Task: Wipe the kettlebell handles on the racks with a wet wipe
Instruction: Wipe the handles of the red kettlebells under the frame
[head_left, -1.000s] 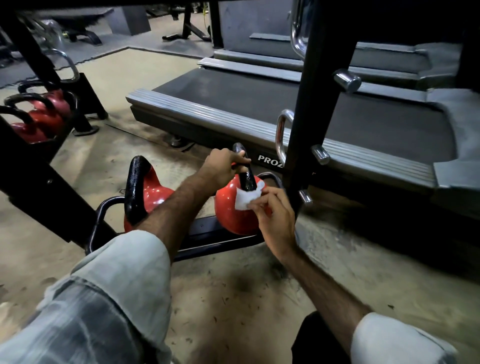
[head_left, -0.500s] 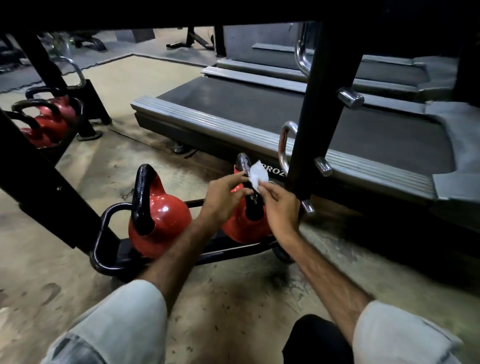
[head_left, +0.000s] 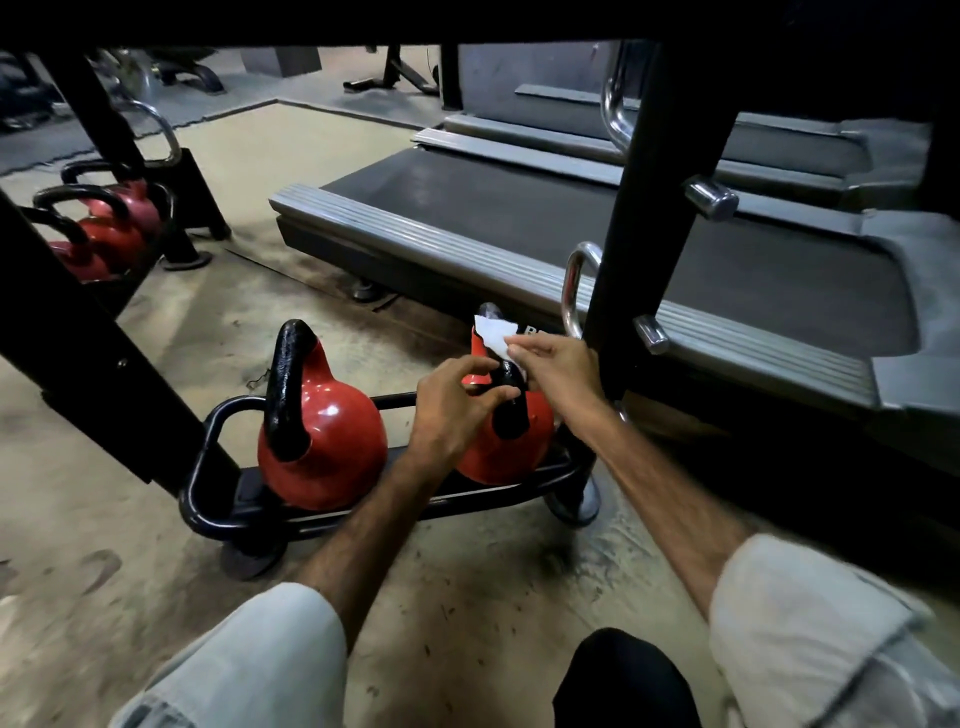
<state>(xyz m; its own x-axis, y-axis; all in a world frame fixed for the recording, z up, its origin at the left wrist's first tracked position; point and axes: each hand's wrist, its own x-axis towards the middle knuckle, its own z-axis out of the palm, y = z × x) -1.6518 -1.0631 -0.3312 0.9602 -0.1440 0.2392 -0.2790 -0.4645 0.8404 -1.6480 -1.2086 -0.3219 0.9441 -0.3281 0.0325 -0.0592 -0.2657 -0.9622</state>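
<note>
Two red kettlebells with black handles sit on a low black rack (head_left: 208, 499) on the floor. The left kettlebell (head_left: 322, 441) stands untouched. At the right kettlebell (head_left: 506, 447), my right hand (head_left: 561, 364) pinches a white wet wipe (head_left: 496, 338) against the upper part of the black handle. My left hand (head_left: 452, 410) has its fingers curled on the same handle lower down, thumb and fingertips touching the bar.
A black upright post (head_left: 639, 249) with chrome pegs rises just right of the rack. Treadmill decks (head_left: 519, 218) lie behind. More red kettlebells (head_left: 109, 228) sit on a second rack at far left. My knee (head_left: 623, 680) is at the bottom.
My right hand carried the wipe from the kettlebell's red body up to the top of its handle. My left hand slid from the handle's top down to its lower part.
</note>
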